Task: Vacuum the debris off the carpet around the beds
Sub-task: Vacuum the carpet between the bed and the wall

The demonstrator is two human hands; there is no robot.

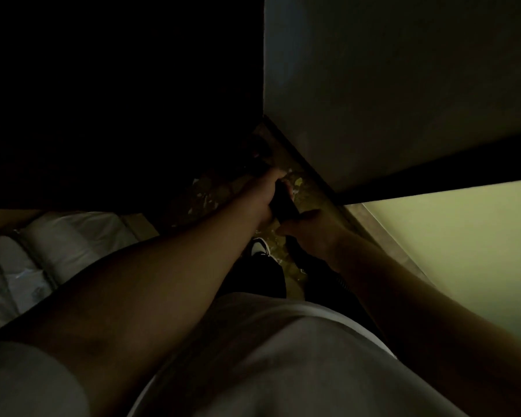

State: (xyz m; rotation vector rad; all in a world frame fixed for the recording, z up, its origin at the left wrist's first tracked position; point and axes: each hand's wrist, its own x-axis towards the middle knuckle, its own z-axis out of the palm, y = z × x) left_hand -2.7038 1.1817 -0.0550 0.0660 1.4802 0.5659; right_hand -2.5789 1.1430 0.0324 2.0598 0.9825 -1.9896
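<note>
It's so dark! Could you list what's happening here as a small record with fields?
lighting: very dim
left hand: grips the dark vacuum wand, farther forward
right hand: grips the wand nearer the body
carpet: pale debris scattered near the hands
bed: white bedding, at left

Pale wall (403,70) noted above and right of the fingers (278,176), crossed by a dark band (433,177). Black-and-white shoe (260,246) observed just below them. White bundles (73,236), too dim to identify, recorded far left.
</note>
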